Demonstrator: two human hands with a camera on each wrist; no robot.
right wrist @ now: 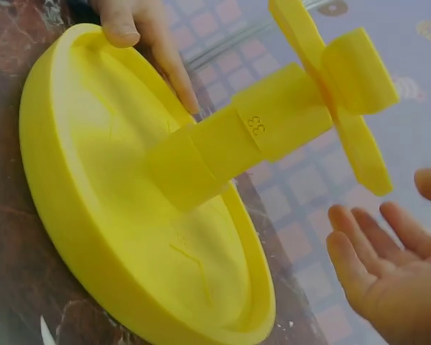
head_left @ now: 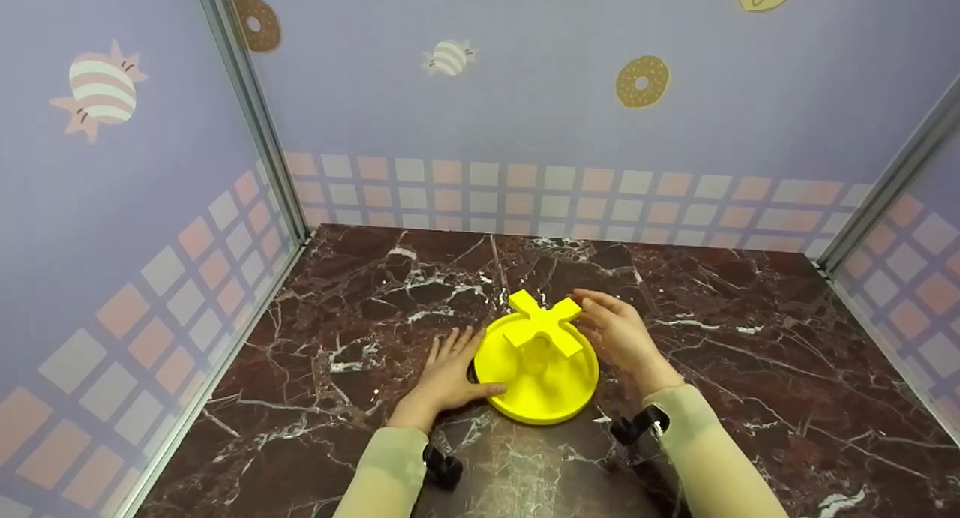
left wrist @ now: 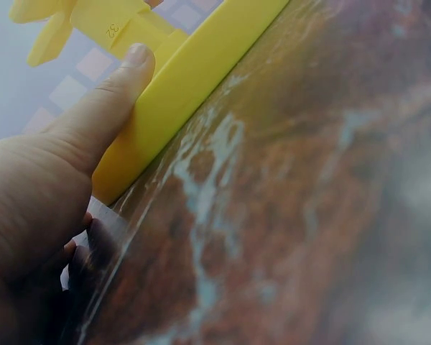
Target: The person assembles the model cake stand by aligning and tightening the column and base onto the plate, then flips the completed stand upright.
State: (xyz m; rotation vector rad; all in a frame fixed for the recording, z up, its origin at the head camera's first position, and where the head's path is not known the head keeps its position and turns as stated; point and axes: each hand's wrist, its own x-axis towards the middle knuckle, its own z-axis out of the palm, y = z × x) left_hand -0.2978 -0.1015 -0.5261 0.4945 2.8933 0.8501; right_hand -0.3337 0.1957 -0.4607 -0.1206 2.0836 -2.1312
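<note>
Pinching the round yellow dish (head_left: 538, 407) by its left edge on the marbled tabletop (head_left: 720, 420), the left hand (head_left: 448, 373) might let it tip if the loose-fingered right hand (head_left: 624, 339), at its right, knocks the cross-shaped knob (head_left: 545, 323) above.

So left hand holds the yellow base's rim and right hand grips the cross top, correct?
Not quite: the right hand isn't gripping the cross top; the right wrist view shows its fingers beside it, holding nothing. The left hand does hold the yellow base's rim.
</note>
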